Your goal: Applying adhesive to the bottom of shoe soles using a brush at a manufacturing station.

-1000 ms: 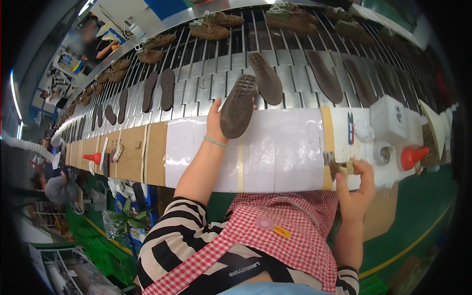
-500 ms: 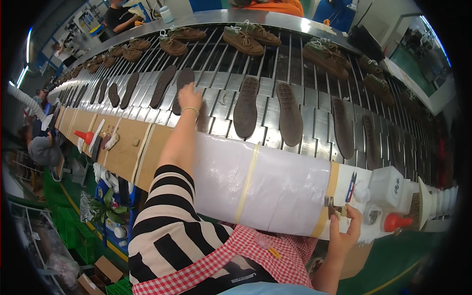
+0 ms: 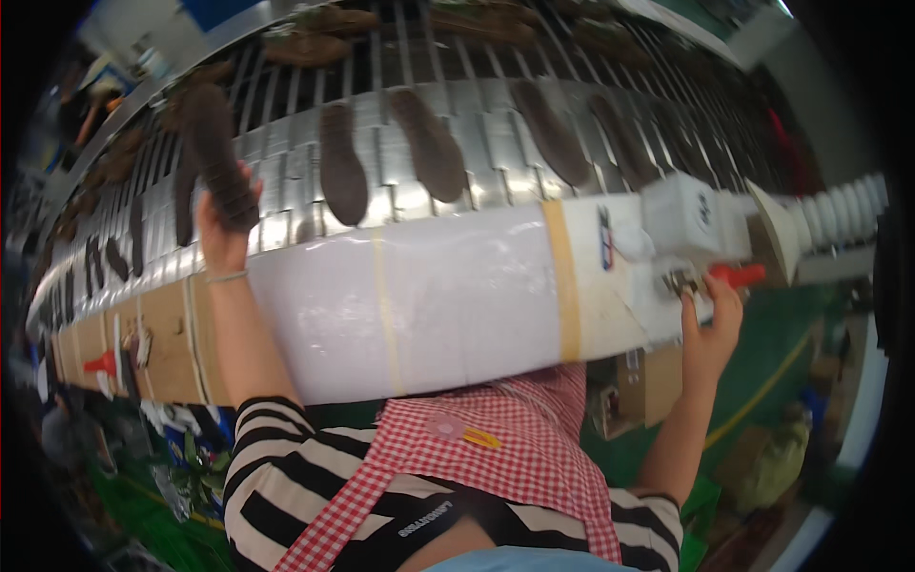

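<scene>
My left hand (image 3: 225, 234) grips a dark brown shoe sole (image 3: 213, 153) near its lower end, holding it tilted up above the metal slats. My right hand (image 3: 717, 319) is pinched on a small brush (image 3: 690, 289), most of it hidden by the fingers, at a small metal cup (image 3: 673, 278). Beside that hand lies a red cone-shaped nozzle (image 3: 739, 276). More soles rest on the conveyor, among them one sole (image 3: 343, 167) and a second sole (image 3: 427, 148) to the right of my left hand.
A long ledge with a white plastic cover (image 3: 467, 296) runs between me and the slatted conveyor (image 3: 491, 195). Thread snips (image 3: 605, 238), a white plastic container (image 3: 681, 214) and a ribbed white hose (image 3: 839, 214) are at the right. Brown shoes (image 3: 310, 43) stand on the far rods.
My left hand has lifted the sole off the slats. My right hand has moved with the brush to the metal cup. The whole view has shifted.
</scene>
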Demonstrator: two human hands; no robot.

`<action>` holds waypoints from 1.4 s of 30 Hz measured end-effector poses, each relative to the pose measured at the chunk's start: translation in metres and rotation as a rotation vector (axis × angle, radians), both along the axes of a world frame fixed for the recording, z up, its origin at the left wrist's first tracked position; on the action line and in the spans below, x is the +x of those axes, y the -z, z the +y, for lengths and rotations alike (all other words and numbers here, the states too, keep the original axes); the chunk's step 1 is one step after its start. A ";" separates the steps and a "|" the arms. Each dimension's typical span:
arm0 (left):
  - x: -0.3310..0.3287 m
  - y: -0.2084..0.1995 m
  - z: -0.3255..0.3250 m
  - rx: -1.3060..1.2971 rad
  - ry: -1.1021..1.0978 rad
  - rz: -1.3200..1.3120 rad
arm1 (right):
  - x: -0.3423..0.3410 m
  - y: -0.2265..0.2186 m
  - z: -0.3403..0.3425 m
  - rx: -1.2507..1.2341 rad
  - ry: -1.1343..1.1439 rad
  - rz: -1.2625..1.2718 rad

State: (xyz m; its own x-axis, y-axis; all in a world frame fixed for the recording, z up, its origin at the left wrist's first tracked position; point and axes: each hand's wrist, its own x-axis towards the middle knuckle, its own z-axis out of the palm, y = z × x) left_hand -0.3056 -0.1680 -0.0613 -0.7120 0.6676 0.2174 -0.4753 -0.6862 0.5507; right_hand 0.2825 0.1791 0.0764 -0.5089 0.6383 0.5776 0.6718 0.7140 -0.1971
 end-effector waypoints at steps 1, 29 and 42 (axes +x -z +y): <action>0.026 -0.018 0.008 0.093 0.067 -0.006 | 0.006 -0.002 0.010 0.064 0.020 -0.076; 0.251 0.012 0.101 -0.111 0.704 -0.801 | -0.007 0.072 0.093 -0.259 0.042 -0.169; 0.301 0.000 0.117 -0.125 0.793 -0.667 | -0.108 0.011 -0.060 -0.424 -0.596 0.273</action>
